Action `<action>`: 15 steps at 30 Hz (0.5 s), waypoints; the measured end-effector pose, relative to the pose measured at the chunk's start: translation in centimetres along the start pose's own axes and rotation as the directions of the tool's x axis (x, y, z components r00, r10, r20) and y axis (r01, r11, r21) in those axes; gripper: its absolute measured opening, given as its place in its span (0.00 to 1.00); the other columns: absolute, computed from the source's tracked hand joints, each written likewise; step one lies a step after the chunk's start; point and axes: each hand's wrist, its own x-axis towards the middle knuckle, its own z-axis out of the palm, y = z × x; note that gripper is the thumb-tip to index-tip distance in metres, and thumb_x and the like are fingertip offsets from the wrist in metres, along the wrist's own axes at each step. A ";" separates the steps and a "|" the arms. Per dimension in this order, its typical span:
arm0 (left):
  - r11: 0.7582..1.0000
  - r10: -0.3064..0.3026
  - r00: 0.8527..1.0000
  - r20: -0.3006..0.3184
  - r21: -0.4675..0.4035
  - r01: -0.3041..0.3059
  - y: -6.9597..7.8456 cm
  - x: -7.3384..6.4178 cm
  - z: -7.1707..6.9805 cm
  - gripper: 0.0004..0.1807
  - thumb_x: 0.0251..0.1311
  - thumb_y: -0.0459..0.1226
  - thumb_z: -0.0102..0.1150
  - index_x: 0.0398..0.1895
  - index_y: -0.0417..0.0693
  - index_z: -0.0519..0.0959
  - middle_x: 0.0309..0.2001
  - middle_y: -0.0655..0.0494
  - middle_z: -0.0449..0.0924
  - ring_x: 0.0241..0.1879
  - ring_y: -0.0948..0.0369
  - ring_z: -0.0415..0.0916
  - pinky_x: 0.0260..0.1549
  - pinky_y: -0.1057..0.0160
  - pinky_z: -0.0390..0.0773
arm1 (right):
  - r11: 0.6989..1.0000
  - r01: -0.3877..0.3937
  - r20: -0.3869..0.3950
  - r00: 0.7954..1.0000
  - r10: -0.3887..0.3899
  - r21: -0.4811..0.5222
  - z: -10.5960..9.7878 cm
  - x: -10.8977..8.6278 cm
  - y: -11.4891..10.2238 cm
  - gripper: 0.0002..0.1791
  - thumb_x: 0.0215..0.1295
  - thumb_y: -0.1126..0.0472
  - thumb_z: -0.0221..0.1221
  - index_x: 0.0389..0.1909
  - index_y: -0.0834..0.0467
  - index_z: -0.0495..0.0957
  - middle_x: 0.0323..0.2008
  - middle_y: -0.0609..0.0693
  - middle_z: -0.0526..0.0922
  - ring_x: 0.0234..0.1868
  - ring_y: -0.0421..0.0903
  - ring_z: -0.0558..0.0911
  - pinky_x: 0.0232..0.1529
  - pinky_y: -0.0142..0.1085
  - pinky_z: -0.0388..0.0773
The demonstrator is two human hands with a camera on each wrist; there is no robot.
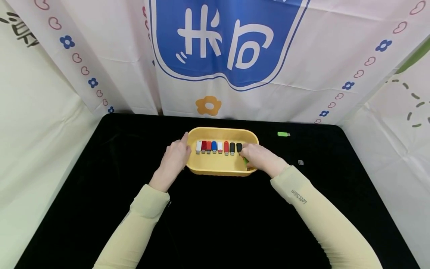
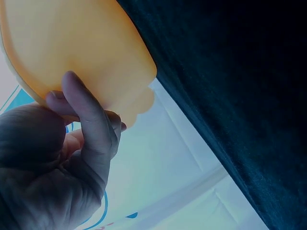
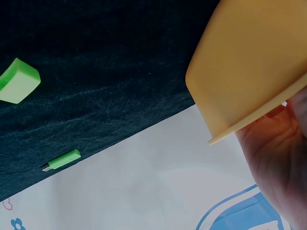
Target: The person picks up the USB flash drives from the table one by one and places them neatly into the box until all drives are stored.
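A yellow tray (image 1: 216,173) stands on the black table. Inside it a row of USB sticks runs side by side, among them a white one (image 1: 198,147), a blue one (image 1: 214,146) and a black one (image 1: 232,148). My left hand (image 1: 175,155) grips the tray's left rim; the left wrist view shows its fingers against the wall (image 2: 115,43). Over the right end of the tray, my right hand (image 1: 259,157) reaches in, pinching a green USB stick (image 1: 246,161), its connector toward the near wall. In the right wrist view the tray wall (image 3: 249,62) hides those fingertips.
Another green USB stick (image 1: 282,134) lies on the table at the back right. Nearer sits a small pale clear piece (image 1: 300,162). A light green block (image 3: 19,81) shows in the right wrist view. A printed white curtain (image 1: 188,101) hangs behind the table's far edge.
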 end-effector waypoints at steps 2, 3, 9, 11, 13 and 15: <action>1.000 0.001 1.000 0.001 0.003 -0.001 0.0 0.1 0.0 0.29 0.72 0.33 0.49 0.74 0.35 0.61 0.35 0.38 0.80 0.10 0.60 0.69 0.08 0.68 0.67 | 1.000 0.004 0.003 1.000 -0.004 -0.009 0.0 0.0 0.1 0.08 0.58 0.63 0.70 0.29 0.62 0.81 0.33 0.54 0.80 0.28 0.43 0.69 0.33 0.35 0.65; 1.000 0.000 1.000 0.002 0.003 0.000 0.0 0.1 0.0 0.29 0.72 0.33 0.49 0.74 0.35 0.61 0.35 0.38 0.80 0.10 0.60 0.69 0.07 0.68 0.67 | 1.000 0.004 0.005 1.000 -0.004 -0.011 0.0 0.0 0.1 0.08 0.58 0.63 0.70 0.29 0.62 0.81 0.32 0.54 0.80 0.28 0.43 0.69 0.33 0.35 0.65; 1.000 -0.007 1.000 0.013 -0.007 0.007 0.1 0.0 0.0 0.29 0.72 0.33 0.48 0.75 0.37 0.60 0.36 0.39 0.80 0.09 0.61 0.69 0.07 0.69 0.68 | 1.000 0.000 0.020 1.000 0.000 -0.025 0.0 0.1 0.2 0.08 0.58 0.62 0.71 0.29 0.61 0.81 0.32 0.53 0.80 0.29 0.43 0.70 0.33 0.35 0.66; 1.000 -0.007 1.000 0.013 -0.011 0.007 0.2 0.0 0.0 0.29 0.73 0.33 0.48 0.75 0.37 0.60 0.36 0.39 0.80 0.09 0.61 0.69 0.07 0.69 0.68 | 0.999 0.002 0.022 1.000 -0.001 -0.033 0.0 0.1 0.2 0.08 0.58 0.62 0.71 0.29 0.60 0.81 0.33 0.52 0.80 0.29 0.43 0.71 0.33 0.34 0.67; 1.000 -0.011 1.000 0.012 -0.015 0.011 0.2 0.0 0.0 0.29 0.73 0.34 0.48 0.75 0.37 0.60 0.36 0.38 0.80 0.09 0.61 0.69 0.07 0.69 0.68 | 0.999 0.007 0.023 1.000 -0.006 -0.042 0.0 0.1 0.2 0.08 0.58 0.62 0.71 0.29 0.60 0.81 0.33 0.53 0.80 0.29 0.44 0.72 0.33 0.35 0.68; 1.000 -0.019 1.000 0.015 -0.017 0.019 0.1 -0.1 0.0 0.29 0.73 0.34 0.48 0.75 0.37 0.60 0.37 0.38 0.80 0.09 0.61 0.69 0.07 0.69 0.68 | 0.999 0.007 0.025 1.000 -0.006 -0.050 0.0 0.2 0.1 0.07 0.58 0.63 0.71 0.29 0.60 0.82 0.33 0.53 0.81 0.29 0.44 0.73 0.33 0.35 0.69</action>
